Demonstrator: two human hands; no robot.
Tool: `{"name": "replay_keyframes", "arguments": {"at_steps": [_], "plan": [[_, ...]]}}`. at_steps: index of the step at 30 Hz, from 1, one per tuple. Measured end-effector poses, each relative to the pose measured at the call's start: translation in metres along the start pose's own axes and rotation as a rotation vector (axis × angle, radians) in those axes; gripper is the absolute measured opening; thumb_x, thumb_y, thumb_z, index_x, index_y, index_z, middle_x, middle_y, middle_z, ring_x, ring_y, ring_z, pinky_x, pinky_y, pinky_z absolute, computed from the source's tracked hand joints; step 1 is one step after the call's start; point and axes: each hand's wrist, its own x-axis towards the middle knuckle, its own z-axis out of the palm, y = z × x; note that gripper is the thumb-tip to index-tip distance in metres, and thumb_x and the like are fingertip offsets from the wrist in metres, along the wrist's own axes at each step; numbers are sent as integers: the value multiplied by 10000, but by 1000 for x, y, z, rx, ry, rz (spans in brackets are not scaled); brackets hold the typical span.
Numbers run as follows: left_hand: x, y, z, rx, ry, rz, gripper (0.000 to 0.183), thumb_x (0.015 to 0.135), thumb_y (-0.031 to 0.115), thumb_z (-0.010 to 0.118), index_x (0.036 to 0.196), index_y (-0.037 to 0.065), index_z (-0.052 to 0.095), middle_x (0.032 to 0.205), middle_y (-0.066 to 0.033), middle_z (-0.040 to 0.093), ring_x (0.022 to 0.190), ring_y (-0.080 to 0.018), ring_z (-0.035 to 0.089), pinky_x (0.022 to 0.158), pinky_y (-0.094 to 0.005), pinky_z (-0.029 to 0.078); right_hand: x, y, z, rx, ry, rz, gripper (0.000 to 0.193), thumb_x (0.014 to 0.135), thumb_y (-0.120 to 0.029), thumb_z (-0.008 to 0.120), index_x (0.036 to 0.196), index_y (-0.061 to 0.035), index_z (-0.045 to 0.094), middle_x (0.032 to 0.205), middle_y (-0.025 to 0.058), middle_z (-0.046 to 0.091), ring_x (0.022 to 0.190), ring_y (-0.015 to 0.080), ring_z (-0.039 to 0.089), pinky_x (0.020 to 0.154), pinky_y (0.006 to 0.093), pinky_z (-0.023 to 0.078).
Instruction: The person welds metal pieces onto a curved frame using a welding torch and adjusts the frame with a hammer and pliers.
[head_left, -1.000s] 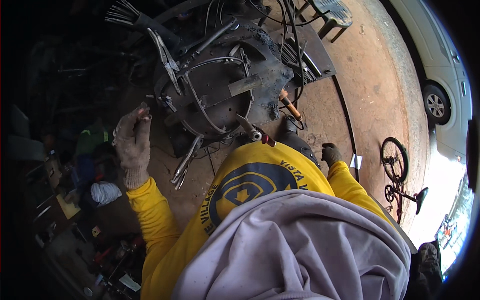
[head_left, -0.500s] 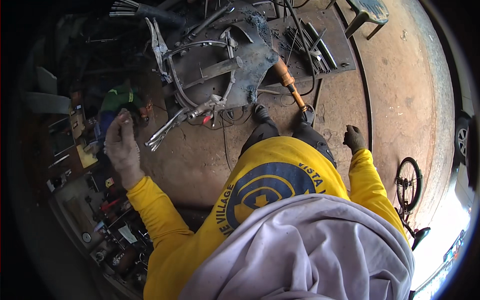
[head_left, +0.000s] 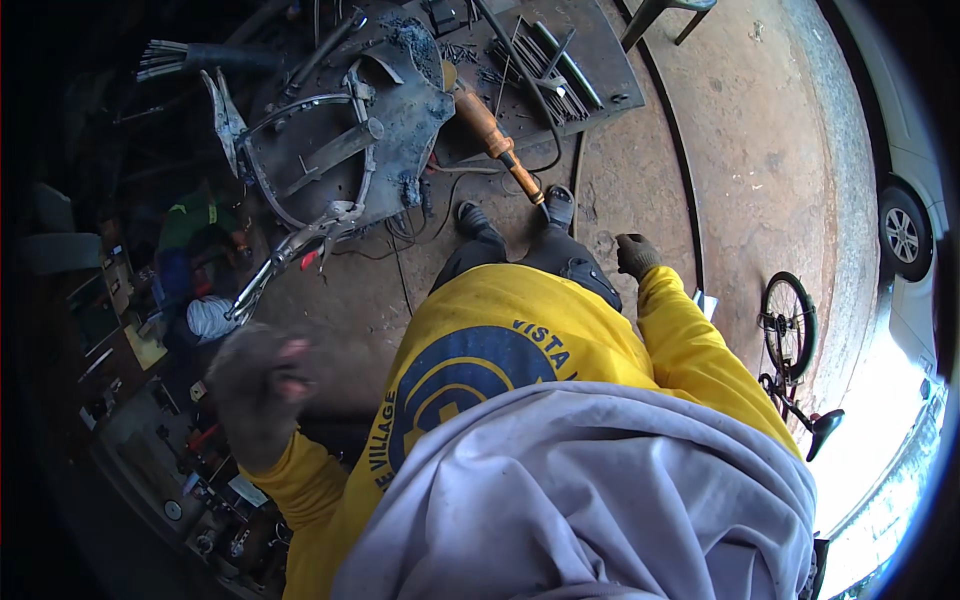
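My left hand (head_left: 258, 390), in a dirty grey glove, is raised at the left and smeared by motion. Its fingers cannot be made out well, nor whether they hold anything. My right hand (head_left: 637, 256), in a dark glove, hangs low beside my right leg, its fingers curled with nothing seen in them. Ahead stands a metal worktable with a round metal frame (head_left: 370, 150) on it. Locking pliers (head_left: 222, 120) grip the frame's left side, and another pair (head_left: 285, 262) its near edge. An orange power tool (head_left: 485, 122) leans off the table's edge, touched by neither hand.
Metal rods (head_left: 560, 75) lie on the table's right part. Cables (head_left: 400, 228) trail on the floor near my feet. A person in green (head_left: 190, 225) is low at the left, near a white round bundle (head_left: 208, 318). A bicycle (head_left: 788, 325) and a car (head_left: 905, 235) are at the right.
My left hand has dropped nearer to my body and turned, blurring. The view has shifted right, so the table and my right hand appear further left. My right hand stays curled.
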Motion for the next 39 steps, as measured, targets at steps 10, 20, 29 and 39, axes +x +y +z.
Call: {"name": "replay_keyframes", "arguments": {"at_steps": [10, 20, 29, 39], "plan": [[-99, -118, 162, 42, -285, -757, 329, 913, 281, 666, 1144, 48, 693, 1021, -188, 719, 939, -368, 702, 815, -433, 553, 30, -55, 5, 80, -97, -81, 421, 945, -312, 611, 1215, 11, 599, 711, 94, 594, 561, 232, 578, 507, 430, 525], [-229, -117, 256, -75, -746, -1014, 253, 793, 303, 677, 861, 66, 732, 872, -146, 740, 810, -320, 721, 718, -420, 554, 31, -103, -11, -135, -178, -157, 417, 952, -320, 597, 1163, 38, 631, 680, 79, 595, 537, 230, 581, 494, 414, 531], [-194, -107, 259, 72, -566, -996, 392, 855, 413, 659, 999, 55, 720, 979, -165, 734, 866, -324, 731, 804, -470, 567, 28, -157, 26, -216, -223, -179, 356, 964, -288, 586, 1163, 7, 576, 686, 81, 586, 538, 233, 573, 494, 424, 518], [-180, -161, 273, -285, -246, -854, 279, 945, 198, 586, 1103, -10, 685, 989, -128, 722, 793, -202, 742, 662, -349, 616, 20, -137, 18, -373, -267, -216, 385, 965, -333, 591, 1082, 28, 659, 698, 86, 609, 577, 245, 610, 575, 424, 574]]}}
